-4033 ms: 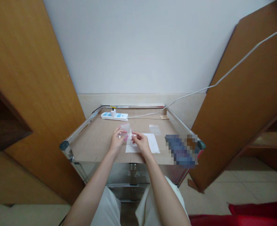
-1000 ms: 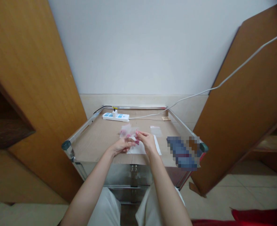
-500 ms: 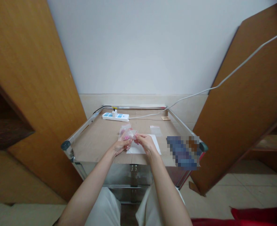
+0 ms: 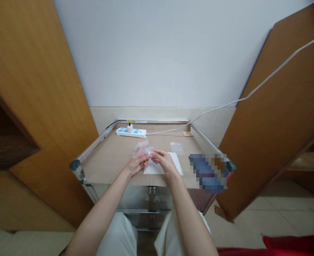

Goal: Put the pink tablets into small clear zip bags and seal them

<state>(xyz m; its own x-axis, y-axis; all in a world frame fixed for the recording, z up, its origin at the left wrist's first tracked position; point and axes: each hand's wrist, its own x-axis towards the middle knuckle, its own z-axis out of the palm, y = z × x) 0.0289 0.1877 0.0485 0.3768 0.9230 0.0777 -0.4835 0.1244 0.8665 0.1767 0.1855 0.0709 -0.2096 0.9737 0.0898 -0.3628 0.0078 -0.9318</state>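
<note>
A small clear zip bag (image 4: 148, 150) with a pink strip along its edge is between my hands, just above the cardboard-covered table. Small pink pieces show through the plastic; their kind is too small to tell. My left hand (image 4: 137, 165) is closed on the bag's lower left part. At the pink-edged right end, my right hand (image 4: 164, 161) pinches it with thumb and fingers. Behind the held bag lies another clear bag (image 4: 141, 143), partly covered by it. A sheet of white paper (image 4: 175, 164) lies under and beside my right hand.
A flat clear zip bag (image 4: 176, 148) lies behind the paper. A white power strip (image 4: 131, 132) with a plug stands at the back left, its cable (image 4: 207, 112) running up right. A blurred-out dark item (image 4: 207, 174) is at the right edge. Metal rails (image 4: 94, 144) border the table.
The held bag has shifted slightly left and down, and my left fingers cover more of it. My right hand stays at its pink-edged end.
</note>
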